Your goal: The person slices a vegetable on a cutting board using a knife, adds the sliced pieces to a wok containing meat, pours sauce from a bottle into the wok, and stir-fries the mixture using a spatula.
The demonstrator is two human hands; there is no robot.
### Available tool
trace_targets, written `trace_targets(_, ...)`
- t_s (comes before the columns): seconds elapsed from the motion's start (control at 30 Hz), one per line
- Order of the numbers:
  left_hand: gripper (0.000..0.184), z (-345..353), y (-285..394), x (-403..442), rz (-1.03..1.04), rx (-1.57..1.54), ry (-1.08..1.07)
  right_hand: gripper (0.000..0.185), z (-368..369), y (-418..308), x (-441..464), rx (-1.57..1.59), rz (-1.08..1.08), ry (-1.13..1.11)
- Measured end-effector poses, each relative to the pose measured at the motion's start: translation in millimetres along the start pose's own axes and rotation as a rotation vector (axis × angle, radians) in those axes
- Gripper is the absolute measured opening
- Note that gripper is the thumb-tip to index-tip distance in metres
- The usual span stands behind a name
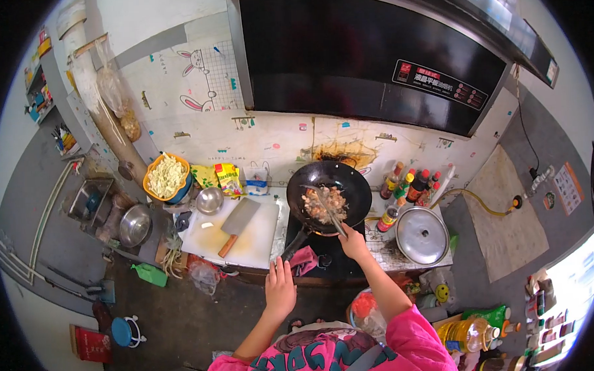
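On the stove (pixel 343 266) sits the wok (pixel 357 195), chopped food (pixel 315 208) inside; right hand (pixel 355 243) gripping a metal utensil (pixel 332 213), left hand (pixel 280 289) closed over the wok handle (pixel 295 245). One hard scrape, that left hold slipping, and food could spill! Left of the wok, cleaver (pixel 241 217) on cutting board (pixel 264 231); right, bottles (pixel 415 186); above, range hood (pixel 345 53).

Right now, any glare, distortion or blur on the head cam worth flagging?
Head view: strong fisheye curve, black corners; bright opening at lower right washed out; highlights on the metal lid; hood panel dark and glossy; floor dim; left hand and right hand without obvious motion blur; fine detail of the food too small to judge.
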State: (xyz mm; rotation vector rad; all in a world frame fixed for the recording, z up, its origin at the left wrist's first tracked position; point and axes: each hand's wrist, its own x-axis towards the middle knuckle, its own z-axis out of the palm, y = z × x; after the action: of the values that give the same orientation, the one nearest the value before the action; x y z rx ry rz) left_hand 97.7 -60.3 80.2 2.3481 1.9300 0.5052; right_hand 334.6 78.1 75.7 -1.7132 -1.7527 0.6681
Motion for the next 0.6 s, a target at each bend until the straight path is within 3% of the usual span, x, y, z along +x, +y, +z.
trace_targets(0.3,0.076,2,-2,0,0.026,0.003,0.017,0.048,-76,24,-46,-0.525,-0.068,-0.044)
trace_targets(0.37,0.076,1,-2,0,0.026,-0.002,0.014,0.047,-90,31,-57,-0.444,-0.163,0.068)
trace_targets(0.43,0.076,1,-3,-1,0.026,0.0,0.011,0.043,-111,10,-69,-0.347,-0.028,0.063)
trace_targets(0.6,0.076,-3,-2,0,0.036,-0.042,-0.033,0.043,-116,21,-78,-0.297,-0.063,0.029)
